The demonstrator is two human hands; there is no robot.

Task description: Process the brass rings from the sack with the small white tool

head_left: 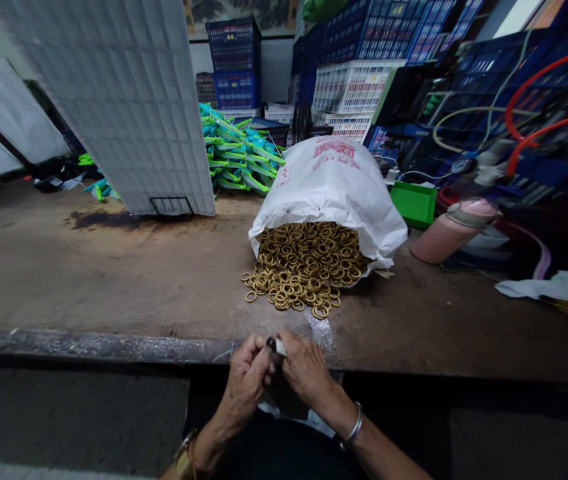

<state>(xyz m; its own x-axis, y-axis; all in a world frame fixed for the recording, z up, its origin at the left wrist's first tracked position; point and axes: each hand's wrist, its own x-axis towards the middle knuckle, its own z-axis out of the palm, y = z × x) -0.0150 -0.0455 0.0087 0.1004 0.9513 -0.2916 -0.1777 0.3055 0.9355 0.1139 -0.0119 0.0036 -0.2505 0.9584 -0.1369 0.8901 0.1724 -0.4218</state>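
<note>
My left hand and my right hand meet at the front edge of the table, fingers pinched together. A small dark piece shows at my left fingertips, and a small white piece lies against my right fingers. Both are too small to name, and my fingers partly hide them. Just beyond my hands, brass-coloured rings spill out of the mouth of a white woven sack lying on its side. Several loose rings rest on the tabletop in front of the sack.
The brown wooden table stretches to both sides. A tall white panel stands on it at left, beside a green and blue pile. At right are a green tray and a pink bottle. Crates are stacked behind.
</note>
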